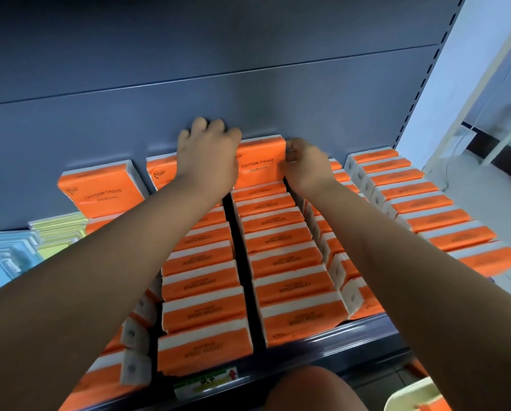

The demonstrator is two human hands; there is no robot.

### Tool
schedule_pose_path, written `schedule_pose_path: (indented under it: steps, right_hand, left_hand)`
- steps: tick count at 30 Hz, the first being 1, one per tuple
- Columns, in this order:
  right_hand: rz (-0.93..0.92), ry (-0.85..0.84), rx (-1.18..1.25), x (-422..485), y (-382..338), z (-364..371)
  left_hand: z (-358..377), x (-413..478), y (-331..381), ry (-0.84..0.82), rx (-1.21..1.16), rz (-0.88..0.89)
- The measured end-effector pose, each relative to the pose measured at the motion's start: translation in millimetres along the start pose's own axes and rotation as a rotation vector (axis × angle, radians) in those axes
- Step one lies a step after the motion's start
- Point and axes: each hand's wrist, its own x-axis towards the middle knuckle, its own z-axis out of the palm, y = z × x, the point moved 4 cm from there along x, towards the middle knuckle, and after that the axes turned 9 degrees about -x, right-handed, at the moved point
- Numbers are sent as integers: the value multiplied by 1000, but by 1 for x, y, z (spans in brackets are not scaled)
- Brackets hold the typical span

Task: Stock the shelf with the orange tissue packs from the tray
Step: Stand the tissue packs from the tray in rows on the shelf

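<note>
Barely seen tray (pixel 408 394), right fingers (pixel 293 153) pinching pack (pixel 260 166)

We find the shelf (pixel 367 336) nearly full: rows of orange tissue packs (pixel 284 262) run from its front lip to the grey back panel (pixel 100 129). Only a narrow dark gap between the two middle rows is open, and we cannot tell whether fingers would fit. There is open room above the packs. At the back, an upright pack (pixel 260 164) stands wedged between our left hand (pixel 208 152) and right hand (pixel 306 167). Blue and yellow packs (pixel 11 250) close the left side. The slotted post (pixel 426 84) bounds the right.
</note>
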Motion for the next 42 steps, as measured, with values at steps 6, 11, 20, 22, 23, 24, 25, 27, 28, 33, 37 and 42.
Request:
schedule_pose_path:
  steps: [6, 11, 20, 22, 23, 24, 25, 27, 28, 33, 37, 42]
  right_hand:
    - [25, -10, -124, -1, 0, -1]
    - [20, 83, -45, -36, -10, -32]
    - [-46, 246, -6, -131, 22, -52]
    - [-61, 279, -24, -155, 33, -63]
    - [-68, 297, -40, -169, 38, -69]
    - [-73, 311, -60, -183, 42, -74]
    - [-70, 317, -84, -195, 48, -80]
    - [-53, 325, -120, -222, 60, -91]
    - [-47, 328, -112, -235, 69, -96]
    - [46, 360, -65, -297, 120, -121]
    - [170, 379, -82, -344, 164, -130]
    - [350, 347, -91, -395, 218, -127]
  left_hand:
    - [-6, -7, 5, -11, -17, -7]
    - [-15, -19, 22, 3, -130, -7]
    - [-21, -70, 59, -89, -235, -73]
    - [-28, -86, 77, -97, -255, -31]
    - [-32, -95, 88, -104, -267, -12]
    - [-36, -104, 100, -110, -279, 3]
    - [-39, -112, 112, -115, -295, 17]
    - [-43, -127, 138, -129, -328, 54]
    - [-45, -135, 152, -132, -344, 81]
    - [-38, -175, 227, -175, -409, 211]
    - [-22, -207, 281, -255, -441, 300]
    - [7, -247, 340, -381, -493, 406]
